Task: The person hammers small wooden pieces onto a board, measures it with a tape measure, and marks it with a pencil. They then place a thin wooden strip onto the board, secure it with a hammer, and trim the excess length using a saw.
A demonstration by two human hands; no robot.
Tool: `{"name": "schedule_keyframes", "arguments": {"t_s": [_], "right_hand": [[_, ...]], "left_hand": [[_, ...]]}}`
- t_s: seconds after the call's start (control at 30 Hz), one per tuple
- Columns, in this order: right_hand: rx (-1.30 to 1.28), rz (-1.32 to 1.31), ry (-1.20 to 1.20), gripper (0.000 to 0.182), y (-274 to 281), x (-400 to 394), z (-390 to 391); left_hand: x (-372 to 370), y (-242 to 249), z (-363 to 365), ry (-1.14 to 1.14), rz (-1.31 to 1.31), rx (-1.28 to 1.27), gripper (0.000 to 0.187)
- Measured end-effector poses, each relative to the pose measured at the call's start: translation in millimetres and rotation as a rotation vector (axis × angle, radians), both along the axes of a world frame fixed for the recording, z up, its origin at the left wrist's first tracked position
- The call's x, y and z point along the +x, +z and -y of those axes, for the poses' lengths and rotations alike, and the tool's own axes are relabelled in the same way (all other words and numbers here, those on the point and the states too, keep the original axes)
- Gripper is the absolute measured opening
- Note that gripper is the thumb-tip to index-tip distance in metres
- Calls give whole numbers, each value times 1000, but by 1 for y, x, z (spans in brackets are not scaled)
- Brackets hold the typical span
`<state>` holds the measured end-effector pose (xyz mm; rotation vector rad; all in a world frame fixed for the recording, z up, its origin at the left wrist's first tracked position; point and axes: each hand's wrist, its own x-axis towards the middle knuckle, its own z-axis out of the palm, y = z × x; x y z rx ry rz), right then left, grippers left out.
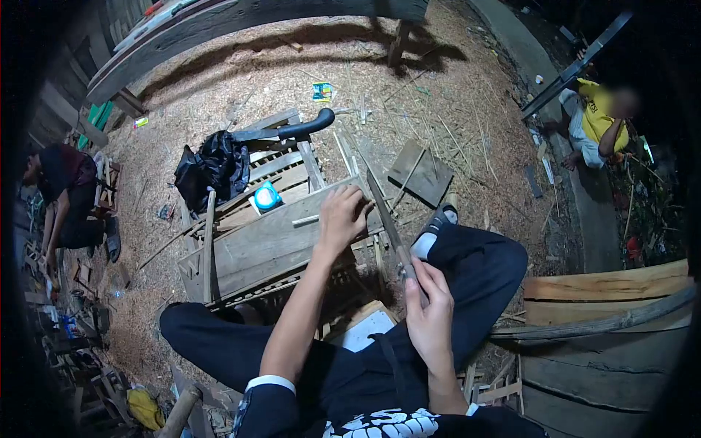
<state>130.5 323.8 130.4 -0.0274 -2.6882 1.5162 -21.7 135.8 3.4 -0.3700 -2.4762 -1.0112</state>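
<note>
My right hand (429,310) grips the handle of a long knife (385,219), its blade pointing up and away toward my left hand. My left hand (342,217) presses down on a thin stick (305,219) at the edge of a wooden board (270,244) that lies on a slatted wooden frame (281,164). The blade's tip reaches just past my left fingers. I sit on the ground with my dark-trousered legs on either side of the board.
A black bag (212,168), a blue round object (267,197) and a black curved pipe (307,125) lie on the frame. Sawdust and bamboo slivers cover the ground. One person crouches at left (69,197); another in yellow sits at upper right (599,120). Planks (606,288) lie at right.
</note>
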Motion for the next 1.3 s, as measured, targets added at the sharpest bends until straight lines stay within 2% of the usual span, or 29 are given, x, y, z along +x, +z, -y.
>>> {"name": "schedule_keyframes", "arguments": {"t_s": [0.1, 0.23, 0.27, 0.33, 0.4, 0.6, 0.7, 0.9, 1.03, 1.17, 1.3], "right_hand": [[-33, -45, -41, 39, -24, -30, 19], [37, -41, 4, 39, -3, -9, 4], [-26, -41, -16, 39, -5, -1, 1], [33, -41, -14, 38, -7, -8, 3], [-70, -45, -61, 38, -26, -32, 23], [68, -21, 4, 38, -9, 0, -5], [-31, -54, -40, 39, -30, -37, 23], [21, -29, 5, 40, -18, -1, -3], [-48, -35, -19, 40, -40, -42, 21], [-34, -13, -5, 39, -27, -3, -2], [-41, -60, -20, 39, -39, -42, 18]], "left_hand": [[-1, 4, -2, 4, 7, -15, 19], [3, -1, 3, 10, 16, -34, 19], [-2, -1, 1, 9, 1, -17, 19], [-1, -1, -1, 11, 9, -14, 20], [-1, 0, -1, 24, 11, -5, 21], [-2, 4, 1, 25, -9, -6, 19], [-1, 3, -3, 17, 12, -9, 19], [-1, 1, 1, 2, 31, -25, 19], [2, 3, 1, -4, 41, -29, 18], [-2, 1, 2, 8, 41, -30, 18], [2, 1, 0, 14, 39, -26, 19]]}}
